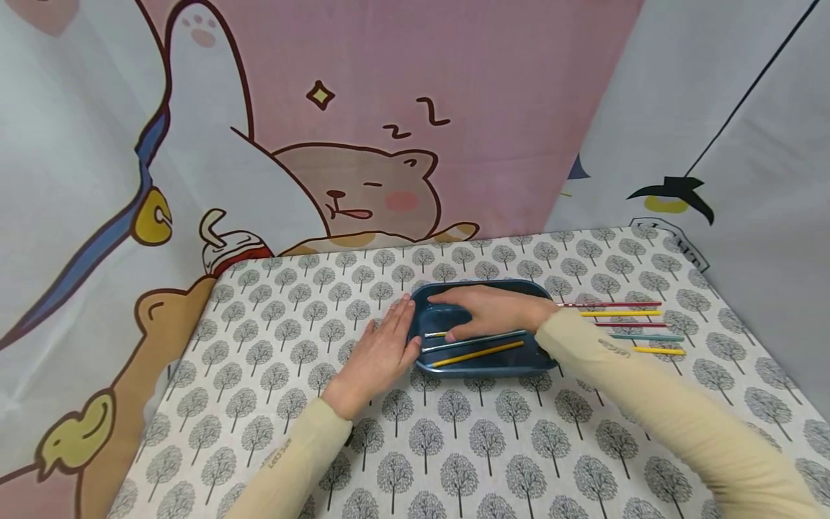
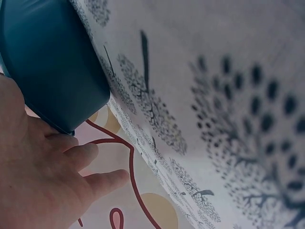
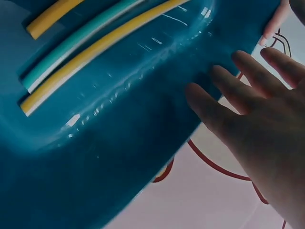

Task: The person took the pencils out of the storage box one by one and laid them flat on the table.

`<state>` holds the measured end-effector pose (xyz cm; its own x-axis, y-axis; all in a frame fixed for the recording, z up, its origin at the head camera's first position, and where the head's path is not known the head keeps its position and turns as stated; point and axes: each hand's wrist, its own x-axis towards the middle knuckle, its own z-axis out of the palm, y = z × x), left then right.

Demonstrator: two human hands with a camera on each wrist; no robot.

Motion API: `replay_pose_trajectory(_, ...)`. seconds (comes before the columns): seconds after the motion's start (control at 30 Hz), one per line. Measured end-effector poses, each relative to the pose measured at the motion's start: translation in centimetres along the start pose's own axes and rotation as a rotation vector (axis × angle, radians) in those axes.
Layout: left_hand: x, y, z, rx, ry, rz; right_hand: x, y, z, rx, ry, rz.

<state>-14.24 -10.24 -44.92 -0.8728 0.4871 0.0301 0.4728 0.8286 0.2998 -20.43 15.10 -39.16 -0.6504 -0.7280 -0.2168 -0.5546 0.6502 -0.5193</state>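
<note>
A dark blue rounded basin [image 1: 493, 373] stands on the cloth, with three thin sticks inside. One is a yellow stick [image 1: 476, 355], one a teal stick [image 1: 470, 342], and another yellow stick [image 3: 95, 50] lies beside the teal one. My left hand [image 1: 381, 353] rests against the basin's left end, fingers fairly straight along the rim. In the left wrist view, fingers touch the basin's outer wall [image 2: 57, 62]. Over the basin's far side reaches my right hand [image 1: 496, 308], fingers spread. Its thumb is near the sticks; the right wrist view shows nothing in its visible fingers.
Several thin sticks lie on the cloth right of the basin, among them a red stick [image 1: 638, 325], a teal stick [image 1: 648, 337] and a yellow stick [image 1: 658, 351]. A tree-print cloth [image 1: 272, 404] covers the table. Behind it hangs a cartoon-print curtain [image 1: 519, 108].
</note>
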Motion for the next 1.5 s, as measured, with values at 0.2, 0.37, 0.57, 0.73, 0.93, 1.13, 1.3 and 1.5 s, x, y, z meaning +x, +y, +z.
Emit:
replay_pose_trajectory(0.2, 0.0, 0.0, 0.0, 0.013, 0.006, 0.007, 0.7, 0.6, 0.7, -0.007, 0.007, 0.008)
replay_pose_trajectory(0.37, 0.0, 0.0, 0.1, 0.013, 0.013, 0.009, 1.1, 1.1, 1.3, -0.011, 0.006, 0.007)
replay_pose_trajectory(0.57, 0.0, 0.0, 0.1, 0.020, 0.011, 0.007, 1.5, 1.7, 1.9, -0.028, 0.021, -0.029)
replay_pose_trajectory(0.73, 0.0, 0.1, 0.1, 0.014, 0.014, 0.004, 1.9, 2.0, 2.4, -0.045, 0.019, -0.067)
replay_pose_trajectory(0.93, -0.1, 0.0, 0.2, 0.019, 0.011, 0.009, 2.0, 2.0, 2.9, -0.026, 0.006, -0.070)
replay_pose_trajectory(1.13, -0.1, 0.0, 0.2, 0.018, 0.013, 0.008, 2.2, 2.1, 3.2, -0.042, 0.007, -0.076)
replay_pose_trajectory(1.3, -0.1, 0.0, 0.2, 0.020, 0.022, 0.007, 2.4, 2.3, 3.3, -0.065, 0.015, -0.104)
replay_pose_trajectory(1.5, -0.1, -0.1, 0.3, 0.023, 0.024, 0.011, 2.5, 2.4, 3.4, -0.061, 0.012, -0.102)
